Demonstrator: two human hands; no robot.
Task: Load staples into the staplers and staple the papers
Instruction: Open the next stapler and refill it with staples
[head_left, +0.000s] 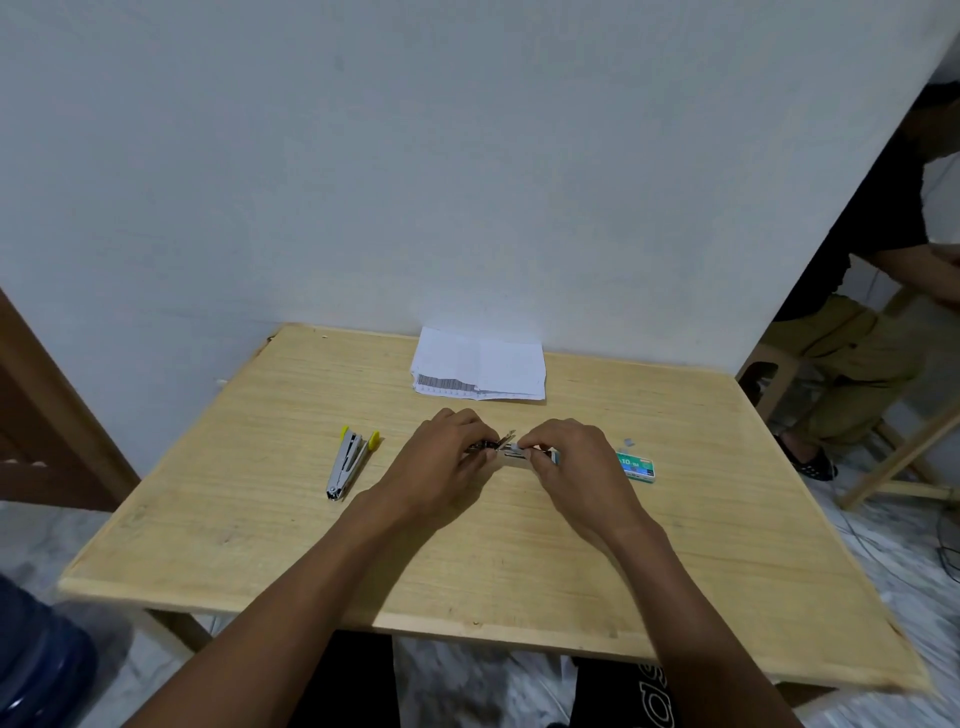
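Both hands meet over the middle of the wooden table (260, 519). My left hand (441, 457) and my right hand (566, 462) pinch a small stapler (506, 447) between their fingertips; only its metal middle part shows, and most of it is hidden by fingers. A second stapler (349, 461), metal with yellow ends, lies open to the left. A green staple box (636, 466) rests to the right, with a small loose strip of staples (629, 442) just behind it. A stack of white papers (480, 365) lies at the table's far edge by the wall.
A white wall stands right behind the table. Another person sits on a stool (769, 374) at the right, close to the table's far corner. A blue container (41, 665) stands on the floor at the lower left. A wooden frame (883, 467) is on the right.
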